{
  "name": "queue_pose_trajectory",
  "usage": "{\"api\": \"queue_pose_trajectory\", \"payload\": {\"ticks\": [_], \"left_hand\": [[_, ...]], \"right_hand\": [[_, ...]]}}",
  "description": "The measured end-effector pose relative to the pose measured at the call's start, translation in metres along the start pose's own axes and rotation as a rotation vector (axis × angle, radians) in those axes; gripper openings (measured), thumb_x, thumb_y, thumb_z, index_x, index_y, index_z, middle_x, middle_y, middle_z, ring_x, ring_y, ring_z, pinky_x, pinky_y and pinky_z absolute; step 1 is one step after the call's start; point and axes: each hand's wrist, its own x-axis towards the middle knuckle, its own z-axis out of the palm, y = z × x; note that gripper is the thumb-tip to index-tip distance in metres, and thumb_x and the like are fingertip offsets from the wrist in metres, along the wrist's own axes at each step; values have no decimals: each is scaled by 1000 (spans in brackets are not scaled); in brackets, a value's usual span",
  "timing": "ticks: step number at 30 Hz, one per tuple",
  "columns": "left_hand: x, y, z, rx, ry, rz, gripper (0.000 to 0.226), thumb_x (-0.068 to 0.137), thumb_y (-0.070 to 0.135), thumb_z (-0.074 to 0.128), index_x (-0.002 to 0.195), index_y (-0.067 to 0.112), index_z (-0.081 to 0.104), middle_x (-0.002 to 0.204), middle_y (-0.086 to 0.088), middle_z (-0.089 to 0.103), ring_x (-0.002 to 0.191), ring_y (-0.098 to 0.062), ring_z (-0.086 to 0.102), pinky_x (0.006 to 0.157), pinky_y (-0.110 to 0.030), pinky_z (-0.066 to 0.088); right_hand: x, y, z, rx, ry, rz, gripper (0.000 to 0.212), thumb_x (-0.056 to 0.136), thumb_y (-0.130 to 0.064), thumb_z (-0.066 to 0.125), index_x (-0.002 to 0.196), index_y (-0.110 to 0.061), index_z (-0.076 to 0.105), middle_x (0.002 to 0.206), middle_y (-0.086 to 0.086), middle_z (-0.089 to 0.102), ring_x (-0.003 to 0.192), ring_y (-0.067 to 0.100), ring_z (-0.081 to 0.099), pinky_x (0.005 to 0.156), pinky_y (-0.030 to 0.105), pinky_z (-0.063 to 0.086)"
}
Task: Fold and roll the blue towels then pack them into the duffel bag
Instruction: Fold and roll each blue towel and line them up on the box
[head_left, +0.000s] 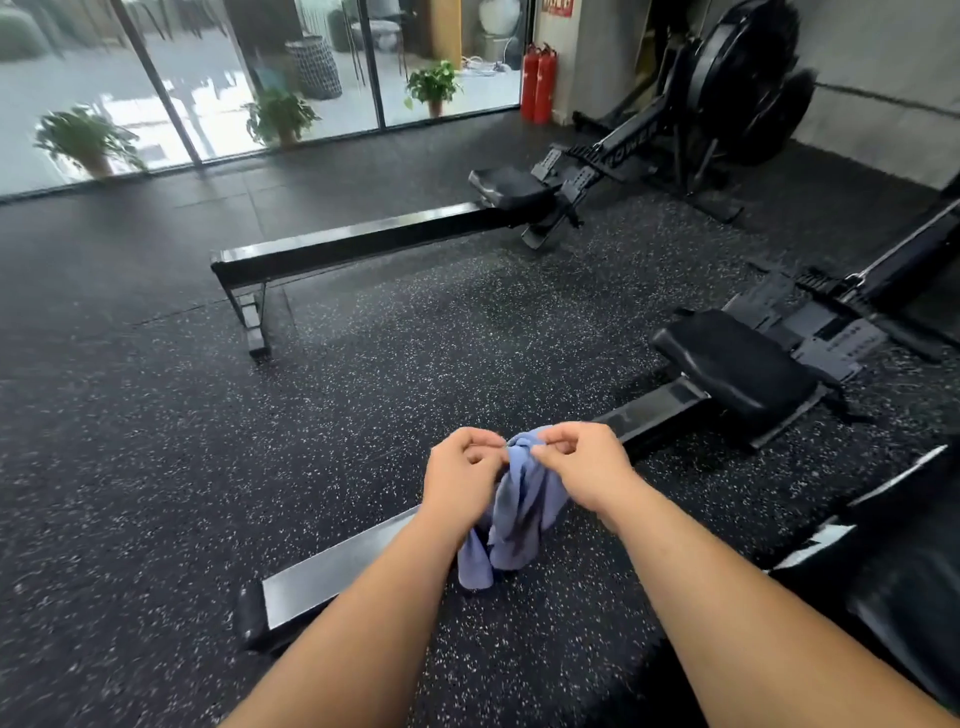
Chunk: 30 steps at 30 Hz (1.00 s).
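A crumpled blue towel (519, 514) hangs in the air in front of me, above the rail of the near rowing machine. My left hand (460, 475) pinches its top edge from the left. My right hand (584, 467) pinches the same bunched top edge from the right, so the two hands are almost touching. The rest of the towel droops below my wrists in loose folds. No duffel bag is in view.
The near rowing machine (737, 369) runs from lower left to right, with its rail under the towel. A second rower (363, 239) lies farther back. Black speckled rubber floor (156, 467) spreads to the left. Potted plants (85, 137) line the glass wall, and fire extinguishers (539, 83) stand in the corner.
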Motion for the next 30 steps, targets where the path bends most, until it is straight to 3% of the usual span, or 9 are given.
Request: {"api": "queue_pose_trajectory", "payload": {"ticks": [3, 7, 11, 14, 18, 22, 26, 28, 30], "left_hand": [[-4, 8, 3, 151, 11, 64, 27, 85, 11, 58, 97, 30, 73, 79, 13, 74, 65, -11, 60, 73, -30, 53], [-17, 20, 7, 392, -120, 174, 33, 83, 21, 67, 108, 41, 72, 77, 15, 71, 70, -7, 62, 77, -27, 53], [-28, 40, 17, 463, -133, 250, 17, 73, 43, 63, 86, 50, 70, 71, 19, 70, 70, -8, 65, 77, -32, 57], [-37, 64, 30, 485, -131, 324, 4, 70, 51, 64, 74, 51, 66, 70, 20, 70, 77, -12, 67, 79, -37, 58], [-49, 100, 48, 545, -170, 445, 9, 67, 53, 68, 68, 46, 63, 74, 19, 70, 81, -12, 68, 82, -39, 58], [-66, 141, 63, 585, -215, 579, 18, 76, 49, 82, 73, 40, 67, 79, 17, 72, 83, -9, 67, 82, -34, 56], [-85, 184, 86, 602, -235, 713, 15, 82, 38, 84, 79, 36, 70, 79, 17, 71, 80, -8, 66, 81, -32, 54], [-94, 205, 100, 597, -232, 759, 12, 84, 35, 82, 81, 37, 71, 77, 19, 69, 79, -8, 65, 82, -32, 54], [-106, 226, 116, 592, -232, 814, 11, 86, 32, 79, 82, 37, 71, 78, 18, 70, 79, -10, 65, 81, -32, 54]], "right_hand": [[-10, -22, -25, -100, 10, -75, 3, 92, -23, 78, 95, -24, 78, 85, -2, 76, 81, 14, 69, 80, 34, 56], [-30, -47, -60, -146, 15, -169, 10, 91, -24, 77, 90, -33, 79, 80, -4, 74, 78, 11, 66, 79, 40, 57], [-59, -71, -97, -157, 57, -238, 12, 94, -20, 75, 95, -31, 79, 87, 2, 77, 88, 23, 72, 80, 42, 61], [-79, -81, -127, -164, 93, -272, 11, 95, -20, 74, 98, -29, 80, 88, 0, 78, 91, 22, 73, 81, 42, 61], [-107, -85, -173, -229, 217, -292, 11, 95, -22, 75, 94, -32, 78, 86, -6, 77, 86, 14, 72, 79, 36, 60], [-137, -85, -219, -266, 411, -293, 18, 92, -18, 77, 83, -34, 75, 78, -8, 74, 72, 5, 65, 74, 27, 51], [-177, -85, -266, -327, 582, -277, 11, 93, -16, 77, 93, -27, 78, 76, -17, 67, 68, -7, 58, 64, 7, 39], [-198, -83, -288, -346, 664, -252, 9, 93, -17, 76, 97, -24, 80, 79, -13, 69, 72, -3, 60, 65, 7, 41], [-217, -76, -309, -354, 726, -212, 9, 93, -18, 76, 98, -24, 81, 84, -8, 74, 78, 7, 65, 77, 21, 49]]}}
